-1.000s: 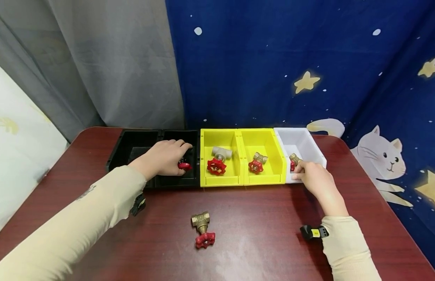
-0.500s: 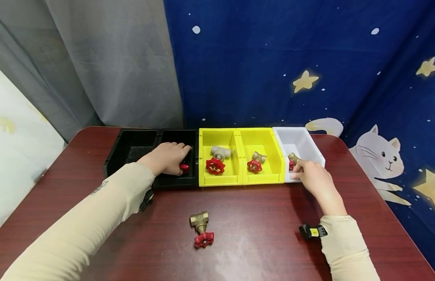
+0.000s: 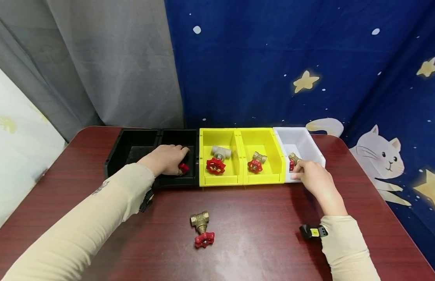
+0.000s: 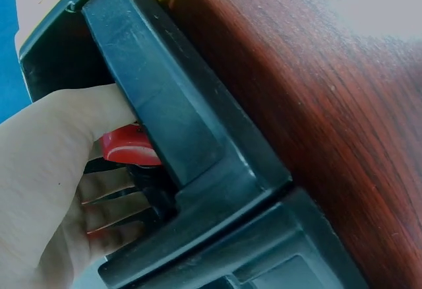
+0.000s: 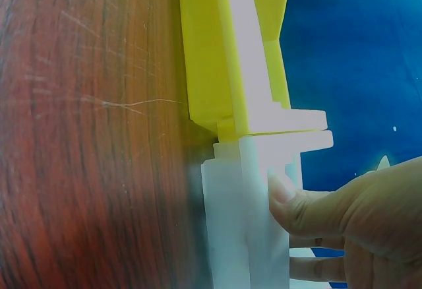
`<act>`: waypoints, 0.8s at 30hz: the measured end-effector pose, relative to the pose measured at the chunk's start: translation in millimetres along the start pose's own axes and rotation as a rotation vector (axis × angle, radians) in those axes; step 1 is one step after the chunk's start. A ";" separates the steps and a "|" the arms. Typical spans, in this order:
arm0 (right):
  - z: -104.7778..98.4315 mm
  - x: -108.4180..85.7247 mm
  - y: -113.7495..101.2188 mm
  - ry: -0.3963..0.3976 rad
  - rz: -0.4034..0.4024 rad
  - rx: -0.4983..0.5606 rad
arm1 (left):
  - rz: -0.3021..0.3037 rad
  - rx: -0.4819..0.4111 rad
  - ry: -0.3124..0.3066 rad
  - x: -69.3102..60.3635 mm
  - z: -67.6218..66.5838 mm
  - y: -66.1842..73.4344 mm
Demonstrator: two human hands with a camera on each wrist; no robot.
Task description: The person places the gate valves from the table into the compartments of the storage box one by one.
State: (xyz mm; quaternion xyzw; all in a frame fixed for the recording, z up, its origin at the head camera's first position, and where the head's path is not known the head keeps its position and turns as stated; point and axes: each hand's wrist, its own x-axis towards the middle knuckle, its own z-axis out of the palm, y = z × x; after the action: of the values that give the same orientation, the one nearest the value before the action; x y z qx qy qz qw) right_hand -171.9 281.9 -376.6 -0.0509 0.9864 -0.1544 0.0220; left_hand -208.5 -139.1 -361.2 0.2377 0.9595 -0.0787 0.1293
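In the head view my left hand (image 3: 164,159) reaches into the right black bin (image 3: 180,182) and grips a valve whose red handwheel (image 3: 183,169) shows beside the fingers; its body is hidden. The left wrist view shows that handwheel (image 4: 130,146) between thumb and curled fingers. At the white bin (image 3: 303,136), my right hand (image 3: 317,177) holds a small brass valve (image 3: 293,157), its fingertips covering part of the red handwheel. The right wrist view has the thumb (image 5: 297,210) over the bin's front edge, with the valve out of sight. Another brass valve (image 3: 200,221) lies on the table.
Two yellow bins stand in the middle of the row, one with a grey valve (image 3: 221,153) and one with a brass valve (image 3: 259,157). Another black bin (image 3: 138,136) is at the left end. Curtains (image 3: 238,70) hang behind the table (image 3: 259,234).
My left hand has shifted slightly right and lower in the black bin, and the red handwheel under it has tilted. My right hand has stayed in place at the white bin.
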 end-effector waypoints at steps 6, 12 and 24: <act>0.4 -0.1 0.3 -0.002 0.004 -0.001 | 0.022 0.018 0.011 -0.9 1.8 -0.1; 0.6 0.3 0.3 -0.003 0.005 0.001 | 0.018 0.037 0.019 -1.5 2.5 0.6; 0.2 -0.7 0.2 0.002 0.001 0.000 | 0.017 0.058 0.033 -11.8 -3.5 2.0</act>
State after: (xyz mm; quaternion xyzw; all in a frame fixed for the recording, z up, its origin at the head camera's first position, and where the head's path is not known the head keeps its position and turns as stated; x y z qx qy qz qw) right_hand -171.2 282.2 -376.8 -0.0500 0.9865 -0.1546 0.0212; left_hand -198.2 -141.8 -354.7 0.2509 0.9567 -0.1016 0.1071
